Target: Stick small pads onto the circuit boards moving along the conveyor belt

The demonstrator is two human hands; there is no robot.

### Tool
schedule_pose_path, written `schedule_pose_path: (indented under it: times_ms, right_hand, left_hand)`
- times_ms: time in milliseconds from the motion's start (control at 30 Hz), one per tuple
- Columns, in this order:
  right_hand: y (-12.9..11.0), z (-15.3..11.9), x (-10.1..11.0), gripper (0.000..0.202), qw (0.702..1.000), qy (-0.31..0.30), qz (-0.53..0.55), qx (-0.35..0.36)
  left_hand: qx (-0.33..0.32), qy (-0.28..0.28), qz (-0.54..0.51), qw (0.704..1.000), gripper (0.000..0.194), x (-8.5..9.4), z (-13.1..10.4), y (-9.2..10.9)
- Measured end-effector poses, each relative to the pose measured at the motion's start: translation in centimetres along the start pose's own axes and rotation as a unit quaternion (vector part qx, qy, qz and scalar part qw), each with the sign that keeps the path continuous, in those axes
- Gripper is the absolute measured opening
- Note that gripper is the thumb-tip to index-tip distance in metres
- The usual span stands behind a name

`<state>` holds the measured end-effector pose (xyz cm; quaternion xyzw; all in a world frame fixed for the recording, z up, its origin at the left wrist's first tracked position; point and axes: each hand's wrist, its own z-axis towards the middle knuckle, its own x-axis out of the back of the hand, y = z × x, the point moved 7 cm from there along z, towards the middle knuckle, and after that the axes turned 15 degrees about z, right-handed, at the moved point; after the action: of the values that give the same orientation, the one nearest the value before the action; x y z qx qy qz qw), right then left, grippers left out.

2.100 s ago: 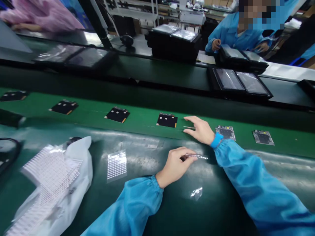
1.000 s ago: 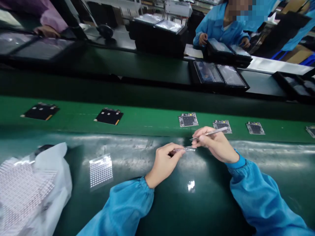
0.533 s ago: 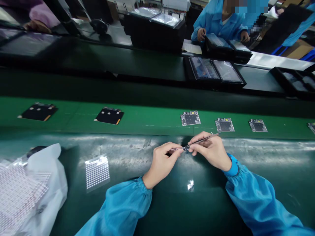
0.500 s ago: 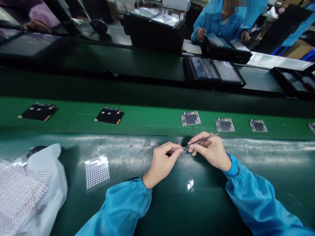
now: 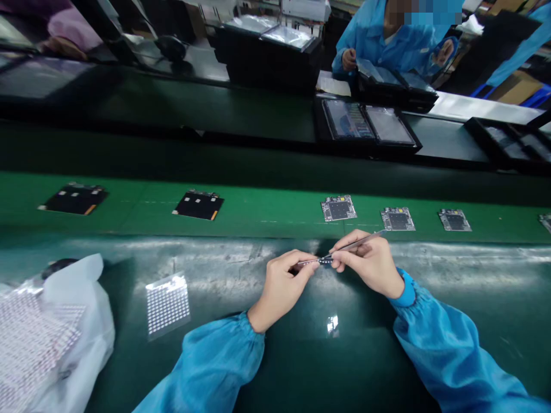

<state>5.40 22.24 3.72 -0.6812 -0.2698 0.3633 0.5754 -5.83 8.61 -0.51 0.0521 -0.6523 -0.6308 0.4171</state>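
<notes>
My left hand (image 5: 284, 282) pinches a thin strip (image 5: 326, 261), dark with a row of small white spots, between thumb and fingertips. What the strip is cannot be made out, since the fingers cover much of it. Metal tweezers (image 5: 364, 240) are in my right hand (image 5: 369, 263), their tips down at the strip and touching or very close to it. Both hands meet above the dark green work surface (image 5: 336, 373). Left of them lies a clear sheet of small white dots (image 5: 167, 307).
Beyond my hands, a green belt (image 5: 258, 201) carries bare circuit boards (image 5: 338, 208) and black-covered boards (image 5: 198, 205). A white plastic bag (image 5: 92, 321) with dotted sheets sits at left. Black trays (image 5: 365, 123) stand farther back, near a co-worker in blue (image 5: 383, 43).
The boards on the belt have shifted slightly right. My hands hold nearly the same pose, the tweezers tilted a little differently. Across the bench, the co-worker's hand on the right side has risen.
</notes>
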Motion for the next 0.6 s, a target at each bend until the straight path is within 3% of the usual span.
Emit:
schedule_pose_path:
  times_ms: [133,267,367,600]
  right_hand:
    - [-0.6,2.0,2.1,0.020,0.999,0.035,0.001,0.037]
    - [-0.1,6.7,5.4,0.027,0.993,0.095,-0.002,0.074]
    - [1.1,9.9,7.2,0.032,0.991,0.118,0.003,0.064]
    - [3.1,12.4,8.5,0.037,0.990,0.138,-0.005,0.028]
  left_hand:
    - [-0.002,0.008,-0.001,1.000,0.010,0.0,-0.1,-0.2]
    - [-0.003,0.011,0.003,1.000,0.011,0.0,0.0,-0.3]
    - [-0.007,0.013,0.007,1.000,0.011,0.2,0.1,-0.1]
    - [-0.017,0.018,0.016,1.000,0.012,0.5,0.2,0.3]
